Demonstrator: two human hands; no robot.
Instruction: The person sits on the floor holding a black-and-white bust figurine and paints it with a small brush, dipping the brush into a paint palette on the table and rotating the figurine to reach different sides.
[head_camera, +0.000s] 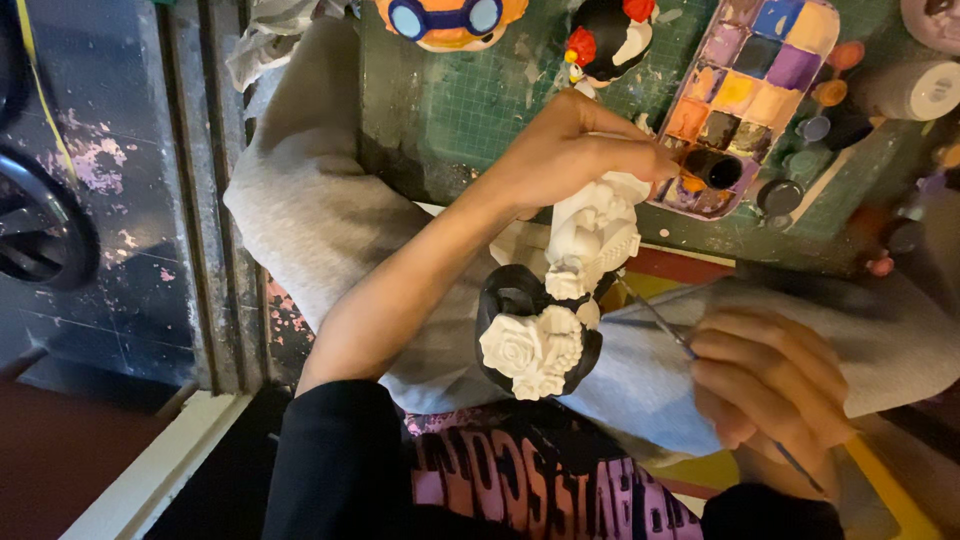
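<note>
Two hands: left (560, 150) grips upright-tilted figurine (560, 300); right fingers (770, 385) pinch diagonal paintbrush (665, 330).

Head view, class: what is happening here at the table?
A person is painting a white plaster figurine. The left hand grips its top, tilting it over the lap; part of it is already black. The right hand holds a thin brush whose tip points toward the figurine. A paint palette and small pots lie on the green mat beyond.
</note>
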